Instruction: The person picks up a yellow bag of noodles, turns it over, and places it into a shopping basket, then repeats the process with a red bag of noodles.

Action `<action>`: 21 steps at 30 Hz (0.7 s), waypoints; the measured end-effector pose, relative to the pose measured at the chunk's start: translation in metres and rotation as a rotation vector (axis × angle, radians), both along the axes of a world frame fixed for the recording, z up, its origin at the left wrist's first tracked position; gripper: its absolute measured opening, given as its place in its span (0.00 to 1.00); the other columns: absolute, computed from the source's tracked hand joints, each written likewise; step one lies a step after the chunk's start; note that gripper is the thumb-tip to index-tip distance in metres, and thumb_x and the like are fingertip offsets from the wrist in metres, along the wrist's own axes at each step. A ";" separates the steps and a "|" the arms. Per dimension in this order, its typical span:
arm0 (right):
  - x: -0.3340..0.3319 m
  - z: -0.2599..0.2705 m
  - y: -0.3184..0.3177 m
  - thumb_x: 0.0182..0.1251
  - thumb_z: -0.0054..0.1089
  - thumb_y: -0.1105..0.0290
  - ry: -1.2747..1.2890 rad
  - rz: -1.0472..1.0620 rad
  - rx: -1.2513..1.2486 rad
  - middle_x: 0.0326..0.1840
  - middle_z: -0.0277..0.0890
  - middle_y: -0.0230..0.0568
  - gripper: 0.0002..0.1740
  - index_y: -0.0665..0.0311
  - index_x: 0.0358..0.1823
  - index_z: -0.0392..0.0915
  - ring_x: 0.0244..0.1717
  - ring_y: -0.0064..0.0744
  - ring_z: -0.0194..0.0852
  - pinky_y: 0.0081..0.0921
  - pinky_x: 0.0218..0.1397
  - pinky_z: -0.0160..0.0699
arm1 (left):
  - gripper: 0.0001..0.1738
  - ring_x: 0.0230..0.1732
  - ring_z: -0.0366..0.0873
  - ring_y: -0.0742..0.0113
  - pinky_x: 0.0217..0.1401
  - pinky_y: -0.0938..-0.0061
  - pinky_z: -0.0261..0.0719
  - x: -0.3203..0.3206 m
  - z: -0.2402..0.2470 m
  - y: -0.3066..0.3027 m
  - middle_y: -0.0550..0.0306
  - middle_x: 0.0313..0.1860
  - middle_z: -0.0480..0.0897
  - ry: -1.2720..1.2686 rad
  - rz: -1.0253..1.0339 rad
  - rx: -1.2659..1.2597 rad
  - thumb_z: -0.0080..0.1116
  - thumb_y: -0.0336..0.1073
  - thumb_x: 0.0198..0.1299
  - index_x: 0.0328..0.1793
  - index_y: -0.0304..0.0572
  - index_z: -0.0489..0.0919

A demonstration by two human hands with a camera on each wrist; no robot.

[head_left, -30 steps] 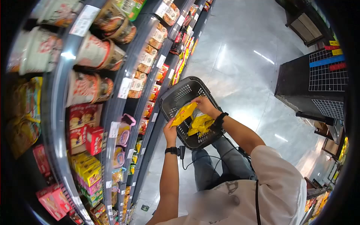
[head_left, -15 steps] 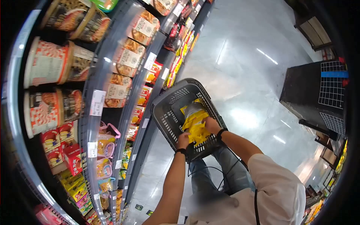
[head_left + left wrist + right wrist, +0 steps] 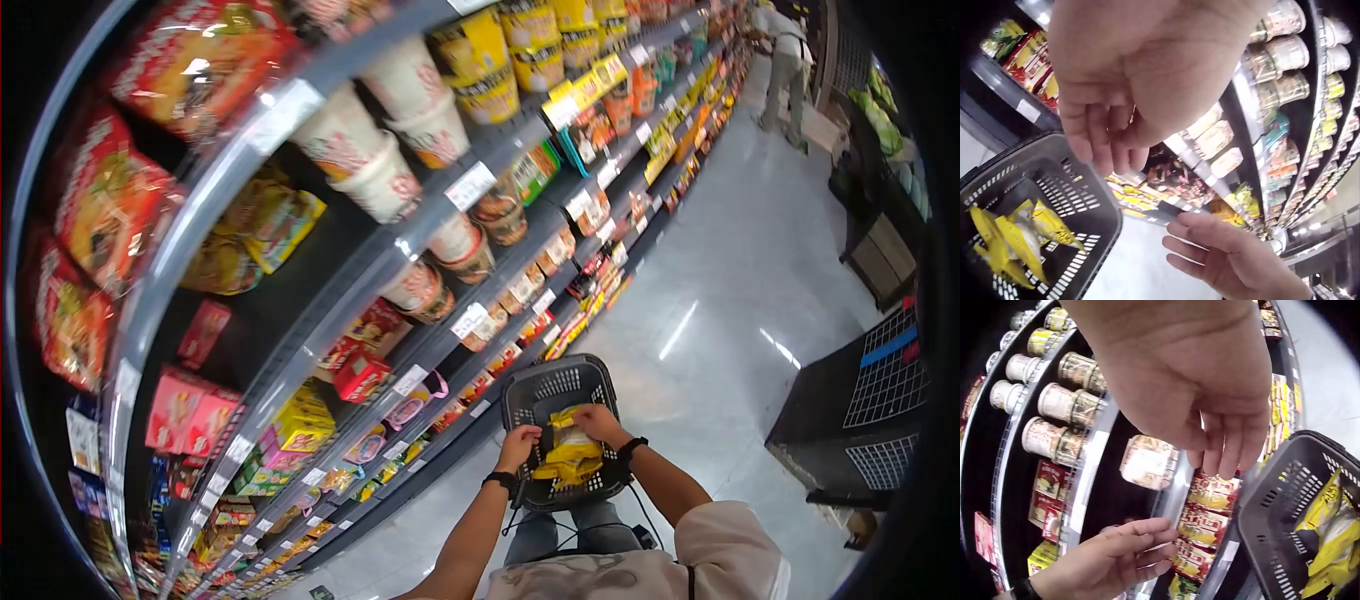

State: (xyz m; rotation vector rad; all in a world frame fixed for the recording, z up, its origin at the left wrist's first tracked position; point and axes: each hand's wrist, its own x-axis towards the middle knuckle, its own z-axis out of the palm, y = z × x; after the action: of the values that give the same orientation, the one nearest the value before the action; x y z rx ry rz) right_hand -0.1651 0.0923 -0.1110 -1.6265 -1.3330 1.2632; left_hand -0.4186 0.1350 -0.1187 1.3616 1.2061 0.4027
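A black plastic shopping basket (image 3: 518,393) stands in front of the person's legs, its walls slotted. Inside lie several yellow bags (image 3: 568,462) with silvery parts, heaped together; the left wrist view shows these yellow packets (image 3: 1019,247) too. My left hand (image 3: 517,449) is over the basket's left side, and my right hand (image 3: 601,424) hovers by the upper end of the bags. Both wrist views show the left hand (image 3: 1154,87) and right hand (image 3: 1191,394) with loosely bent fingers and nothing in them.
Long shelves (image 3: 440,215) full of cup noodles, packets and boxes run along the left. A dark stand with a wire grid (image 3: 885,380) is on the right. Farther down the aisle a person (image 3: 787,60) stands near green produce (image 3: 875,112).
A second ago both hands held a yellow bag over the basket; then they reached down onto the bags inside. Now they are empty, and the head view has swung up along the aisle.
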 end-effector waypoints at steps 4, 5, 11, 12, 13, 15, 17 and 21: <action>-0.018 0.051 0.029 0.64 0.58 0.77 0.184 0.010 0.089 0.36 0.85 0.39 0.07 0.69 0.41 0.83 0.38 0.28 0.82 0.28 0.44 0.81 | 0.14 0.46 0.83 0.69 0.51 0.74 0.81 -0.009 0.074 0.013 0.56 0.48 0.85 -0.088 0.049 0.051 0.45 0.26 0.72 0.54 0.36 0.82; -0.023 0.067 0.042 0.64 0.57 0.78 0.226 0.055 0.130 0.36 0.85 0.39 0.08 0.69 0.42 0.82 0.38 0.28 0.82 0.27 0.44 0.81 | 0.14 0.46 0.83 0.69 0.52 0.74 0.81 -0.015 0.090 0.013 0.56 0.48 0.85 -0.123 0.068 0.060 0.45 0.26 0.72 0.55 0.36 0.82; -0.053 0.180 0.109 0.71 0.47 0.80 0.251 0.318 0.366 0.37 0.82 0.37 0.11 0.69 0.45 0.80 0.39 0.26 0.80 0.25 0.46 0.80 | 0.13 0.48 0.80 0.70 0.55 0.73 0.77 -0.059 0.243 0.036 0.57 0.47 0.85 -0.153 0.143 0.493 0.48 0.30 0.72 0.55 0.33 0.80; -0.061 0.215 0.113 0.71 0.47 0.80 0.234 0.331 0.380 0.38 0.82 0.38 0.11 0.69 0.45 0.80 0.40 0.26 0.80 0.25 0.46 0.80 | 0.13 0.49 0.80 0.70 0.56 0.73 0.77 -0.067 0.268 0.042 0.57 0.48 0.85 -0.169 0.184 0.551 0.48 0.30 0.72 0.55 0.33 0.81; -0.070 0.260 0.110 0.72 0.47 0.80 0.215 0.345 0.394 0.39 0.82 0.38 0.11 0.69 0.45 0.80 0.40 0.26 0.81 0.25 0.46 0.80 | 0.14 0.50 0.80 0.70 0.56 0.73 0.77 -0.074 0.293 0.048 0.57 0.48 0.85 -0.188 0.225 0.609 0.48 0.31 0.73 0.56 0.34 0.81; -0.089 0.321 0.113 0.74 0.47 0.77 0.196 0.386 0.507 0.40 0.82 0.38 0.10 0.69 0.46 0.80 0.43 0.26 0.80 0.26 0.47 0.79 | 0.14 0.56 0.80 0.67 0.62 0.72 0.74 -0.086 0.358 0.052 0.54 0.51 0.85 -0.165 0.280 0.752 0.49 0.34 0.74 0.57 0.34 0.80; -0.109 0.376 0.118 0.74 0.50 0.74 0.130 0.410 0.633 0.40 0.83 0.38 0.10 0.68 0.46 0.80 0.42 0.27 0.80 0.25 0.49 0.79 | 0.15 0.57 0.79 0.65 0.59 0.71 0.75 -0.102 0.405 0.061 0.52 0.55 0.83 -0.171 0.314 0.927 0.51 0.32 0.71 0.59 0.38 0.79; -0.147 0.469 0.133 0.74 0.54 0.70 0.137 0.468 0.780 0.42 0.83 0.35 0.10 0.67 0.47 0.81 0.45 0.23 0.79 0.25 0.53 0.77 | 0.20 0.59 0.77 0.50 0.61 0.65 0.75 -0.127 0.506 0.061 0.44 0.57 0.78 -0.079 0.402 1.268 0.52 0.27 0.65 0.64 0.38 0.74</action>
State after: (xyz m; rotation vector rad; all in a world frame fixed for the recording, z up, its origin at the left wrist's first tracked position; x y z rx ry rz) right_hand -0.3122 0.2252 0.3576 -0.6997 -1.8677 0.8838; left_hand -0.5457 0.1964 0.3868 2.0821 1.1575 1.6877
